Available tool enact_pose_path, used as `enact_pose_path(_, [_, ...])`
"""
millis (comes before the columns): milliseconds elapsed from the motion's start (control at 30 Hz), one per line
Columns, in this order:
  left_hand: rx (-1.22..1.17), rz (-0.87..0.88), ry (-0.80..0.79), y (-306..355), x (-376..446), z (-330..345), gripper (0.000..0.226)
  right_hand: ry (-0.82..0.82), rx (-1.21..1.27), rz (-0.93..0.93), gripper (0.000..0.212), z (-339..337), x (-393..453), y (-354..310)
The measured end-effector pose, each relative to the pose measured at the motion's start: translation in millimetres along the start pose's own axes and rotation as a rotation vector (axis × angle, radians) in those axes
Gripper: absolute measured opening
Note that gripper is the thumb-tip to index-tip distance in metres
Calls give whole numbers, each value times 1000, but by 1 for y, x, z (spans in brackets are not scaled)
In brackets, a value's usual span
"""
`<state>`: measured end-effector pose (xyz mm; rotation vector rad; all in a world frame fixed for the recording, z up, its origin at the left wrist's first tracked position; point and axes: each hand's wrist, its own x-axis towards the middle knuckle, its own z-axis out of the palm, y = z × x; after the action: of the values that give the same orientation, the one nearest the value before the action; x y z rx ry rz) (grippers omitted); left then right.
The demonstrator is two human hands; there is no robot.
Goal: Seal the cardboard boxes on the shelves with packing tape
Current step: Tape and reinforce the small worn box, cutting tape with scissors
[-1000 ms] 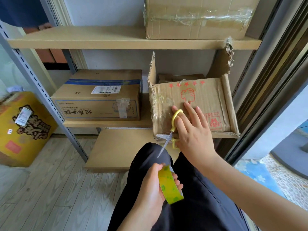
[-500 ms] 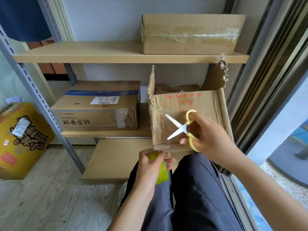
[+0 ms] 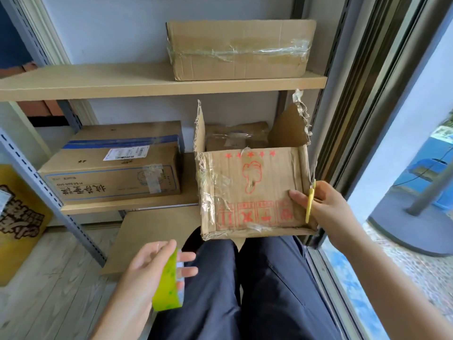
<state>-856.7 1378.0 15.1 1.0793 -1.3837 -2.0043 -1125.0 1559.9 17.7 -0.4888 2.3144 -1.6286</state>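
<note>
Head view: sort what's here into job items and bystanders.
For the job:
- open box, held by right hand
- yellow scissors, same hand
- tape roll in left hand
- taped boxes

Lying about:
- yellow carton on the floor

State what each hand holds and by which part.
Left hand: tape roll, gripped across its ring. Right hand: yellow scissors, by the handles.

Left hand holds tape roll; right hand grips open box.
</note>
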Motion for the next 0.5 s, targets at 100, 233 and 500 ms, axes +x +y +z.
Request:
enact_pose_path(100, [84,244,50,17,-13,-1,9,-21,18,-5,43,5,-5,1])
enact_pose_path(233, [97,464,-157,34,-35,29,12,-72,38,-24,49,4,-8,-3])
enact_pose_path(500, [70,434,-393,3,-29,87,8,364,-672,-420,32,-8,-26,-34])
